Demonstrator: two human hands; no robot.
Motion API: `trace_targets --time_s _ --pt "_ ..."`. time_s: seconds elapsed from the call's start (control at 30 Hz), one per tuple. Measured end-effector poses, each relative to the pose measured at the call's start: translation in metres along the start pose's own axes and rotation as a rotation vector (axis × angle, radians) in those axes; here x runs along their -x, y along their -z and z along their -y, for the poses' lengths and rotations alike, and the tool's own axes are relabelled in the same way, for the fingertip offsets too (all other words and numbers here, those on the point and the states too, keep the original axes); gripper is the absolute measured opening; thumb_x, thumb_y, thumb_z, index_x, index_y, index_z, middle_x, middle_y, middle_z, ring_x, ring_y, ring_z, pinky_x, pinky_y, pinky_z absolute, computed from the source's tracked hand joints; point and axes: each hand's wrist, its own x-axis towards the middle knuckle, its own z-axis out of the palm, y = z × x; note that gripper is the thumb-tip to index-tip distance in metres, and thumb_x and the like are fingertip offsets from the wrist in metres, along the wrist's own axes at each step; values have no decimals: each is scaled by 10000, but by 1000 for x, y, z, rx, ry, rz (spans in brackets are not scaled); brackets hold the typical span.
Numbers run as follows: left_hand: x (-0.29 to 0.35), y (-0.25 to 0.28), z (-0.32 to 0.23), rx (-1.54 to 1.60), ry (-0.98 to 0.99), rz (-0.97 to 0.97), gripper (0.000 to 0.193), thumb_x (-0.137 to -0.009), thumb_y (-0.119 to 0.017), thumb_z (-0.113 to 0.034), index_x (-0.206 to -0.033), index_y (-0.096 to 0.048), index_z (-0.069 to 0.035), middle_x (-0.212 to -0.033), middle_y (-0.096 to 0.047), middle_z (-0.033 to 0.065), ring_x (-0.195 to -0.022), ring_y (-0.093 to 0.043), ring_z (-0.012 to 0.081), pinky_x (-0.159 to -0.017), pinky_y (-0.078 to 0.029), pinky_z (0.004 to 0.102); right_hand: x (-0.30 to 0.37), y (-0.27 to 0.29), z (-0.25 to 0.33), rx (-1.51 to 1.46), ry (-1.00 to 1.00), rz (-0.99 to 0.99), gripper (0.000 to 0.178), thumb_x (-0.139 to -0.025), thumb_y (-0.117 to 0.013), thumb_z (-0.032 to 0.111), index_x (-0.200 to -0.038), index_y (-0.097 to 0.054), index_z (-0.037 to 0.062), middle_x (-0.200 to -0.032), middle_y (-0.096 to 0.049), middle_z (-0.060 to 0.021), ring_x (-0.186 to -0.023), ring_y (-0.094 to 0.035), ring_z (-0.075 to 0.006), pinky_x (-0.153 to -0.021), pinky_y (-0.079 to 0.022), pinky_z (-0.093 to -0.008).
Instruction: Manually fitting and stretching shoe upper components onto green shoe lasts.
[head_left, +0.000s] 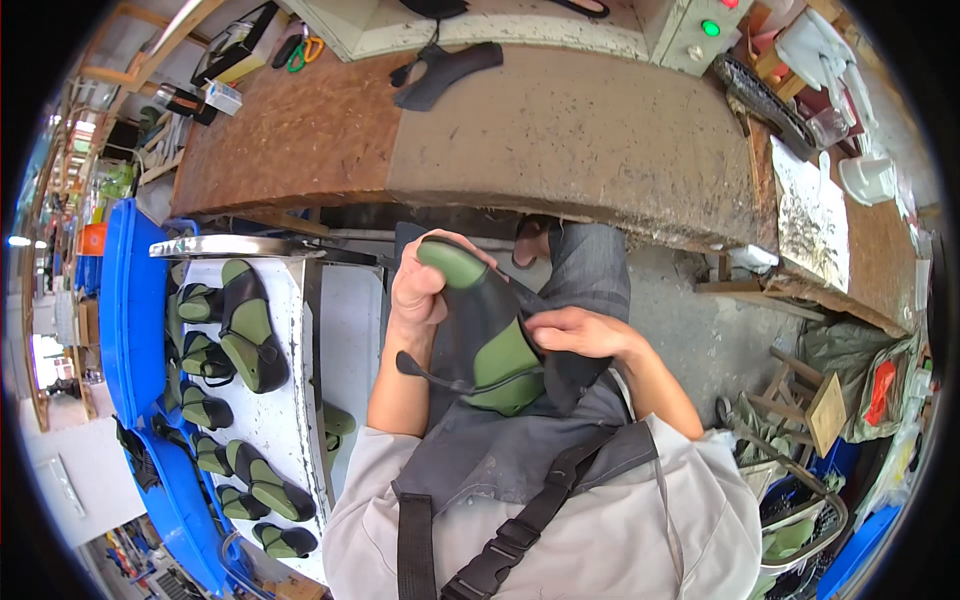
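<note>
A green and black shoe upper [490,310] lies over my lap with its green toe pointing away from me. My left hand [413,290] is closed around the toe end, thumb on the green part. At the right rim of the shoe's opening, my right hand [580,332] is closed with thumb and fingers on the dark edge; some fingers are hidden inside or behind it. A thin dark strap [430,374] sticks out to the left from the heel end. Beneath the shoe is my dark apron [510,450].
At left, a white rack [305,400] carries several green and black shoe uppers [255,340], beside blue bins [135,300]. Ahead stands a brown workbench [560,130] with a dark cut piece [455,78] and scissors [305,52]. A wooden stool [800,405] is at right.
</note>
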Motion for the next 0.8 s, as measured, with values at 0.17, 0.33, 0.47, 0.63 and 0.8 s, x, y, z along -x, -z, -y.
trace_targets --time_s 0.17,0.33,0.47,0.63,0.8 --pt "-14 -2 -18 -297 7 -484 328 -851 -654 -233 -1056 -624 20 -986 -668 91 -877 -625 176 -820 -495 310 63 -3 25 420 127 -345 330 -804 -730 173 -1095 -660 33 -985 -694 -76 -925 -639 -167 -816 -492 -294" --pt "-25 -4 -45 -165 -96 -574 316 -903 -605 -295 -1052 -633 -19 -990 -682 96 -868 -655 220 -817 -524 369 57 -28 82 1020 357 -1131 236 -718 -732 56 -948 -681 75 -886 -660 -95 -820 -640 -287 -705 -517 -338" --pt "-30 -18 -52 -167 -203 -646 300 -901 -623 -297 -1055 -641 -40 -993 -683 82 -882 -652 208 -826 -521 368 49 -35 90 1403 566 -1433 304 -705 -690 17 -995 -660 100 -916 -634 -42 -796 -630 -219 -640 -499 -315" --pt "-32 -39 -63 -180 -338 -711 284 -903 -629 -298 -1032 -648 -46 -980 -681 72 -875 -647 198 -825 -517 356 43 -45 86 1513 580 -1510 361 -679 -694 6 -1029 -659 88 -951 -632 -57 -813 -628 -230 -650 -495 -313" --pt "-35 -32 -72 -53 -419 -711 285 -910 -617 -319 -1016 -646 -55 -971 -687 72 -860 -660 208 -811 -536 376 27 -80 75 1175 692 -1059 481 -728 -763 155 -1156 -587 25 -1048 -622 -138 -876 -634 -287 -753 -522 -350"
